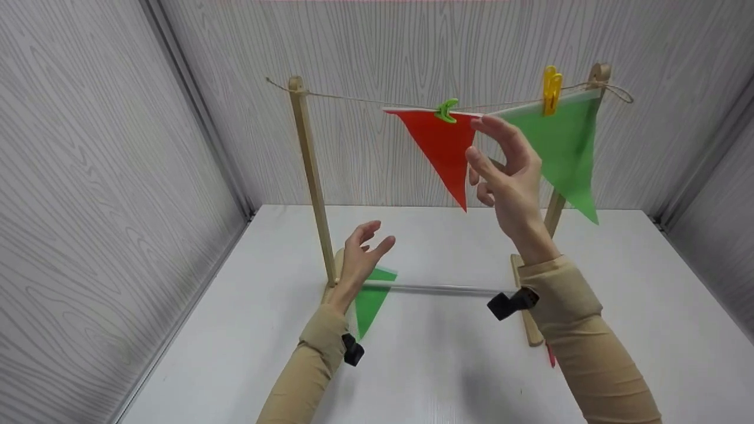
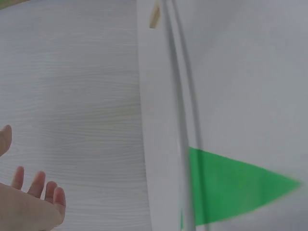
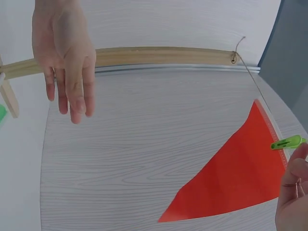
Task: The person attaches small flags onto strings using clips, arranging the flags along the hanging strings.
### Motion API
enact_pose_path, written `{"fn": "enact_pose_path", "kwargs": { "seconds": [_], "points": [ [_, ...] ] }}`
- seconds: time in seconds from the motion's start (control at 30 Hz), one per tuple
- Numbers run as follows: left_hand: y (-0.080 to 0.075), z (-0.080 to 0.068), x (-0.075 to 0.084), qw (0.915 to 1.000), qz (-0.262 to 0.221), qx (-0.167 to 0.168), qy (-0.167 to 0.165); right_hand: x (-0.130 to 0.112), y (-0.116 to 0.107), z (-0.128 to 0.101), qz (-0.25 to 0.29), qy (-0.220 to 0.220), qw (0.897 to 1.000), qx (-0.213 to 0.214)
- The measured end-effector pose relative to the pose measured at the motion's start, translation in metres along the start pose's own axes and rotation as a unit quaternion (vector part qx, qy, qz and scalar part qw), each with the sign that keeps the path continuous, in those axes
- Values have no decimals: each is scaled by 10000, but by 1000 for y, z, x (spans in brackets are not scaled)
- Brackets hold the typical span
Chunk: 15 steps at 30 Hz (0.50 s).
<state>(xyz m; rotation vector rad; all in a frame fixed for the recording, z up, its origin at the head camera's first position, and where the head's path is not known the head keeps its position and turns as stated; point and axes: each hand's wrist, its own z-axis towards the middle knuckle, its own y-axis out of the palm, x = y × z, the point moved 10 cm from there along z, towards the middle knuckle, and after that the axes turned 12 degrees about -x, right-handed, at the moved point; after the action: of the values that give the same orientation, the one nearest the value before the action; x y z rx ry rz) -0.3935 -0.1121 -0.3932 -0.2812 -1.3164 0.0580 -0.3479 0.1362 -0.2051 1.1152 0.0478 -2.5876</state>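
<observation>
A red triangular flag (image 1: pixel 443 144) hangs from the twine under a green clothespin (image 1: pixel 446 111). At its upper right corner is my right hand (image 1: pixel 511 171), thumb and forefinger apart; whether the forefinger touches the cloth I cannot tell. To the right, a yellow clothespin (image 1: pixel 551 91) fixes a green flag (image 1: pixel 568 147) to the same twine. My left hand (image 1: pixel 360 253) is raised near the left post with relaxed, spread fingers and nothing in them. Another green flag (image 1: pixel 371 303) lies low by the left post, partly hidden by that arm.
Two wooden posts, the left post (image 1: pixel 312 182) and the right post (image 1: pixel 555 212), carry the twine (image 1: pixel 353 98). A pale rod (image 1: pixel 447 288) joins their feet above the white table (image 1: pixel 436 365). Beside my right sleeve shows a small red object (image 1: pixel 551 354), partly covered.
</observation>
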Motion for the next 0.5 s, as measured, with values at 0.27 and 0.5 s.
{"fn": "enact_pose_path", "kwargs": {
  "seconds": [0.27,0.5],
  "points": [
    [-2,-23,-50,9878,1294,-754,-437,30,2,-41,176,216,9996,-19],
    [1,-43,-78,9682,1997,-1166,-958,90,2,-95,406,899,9949,-190]
  ]
}}
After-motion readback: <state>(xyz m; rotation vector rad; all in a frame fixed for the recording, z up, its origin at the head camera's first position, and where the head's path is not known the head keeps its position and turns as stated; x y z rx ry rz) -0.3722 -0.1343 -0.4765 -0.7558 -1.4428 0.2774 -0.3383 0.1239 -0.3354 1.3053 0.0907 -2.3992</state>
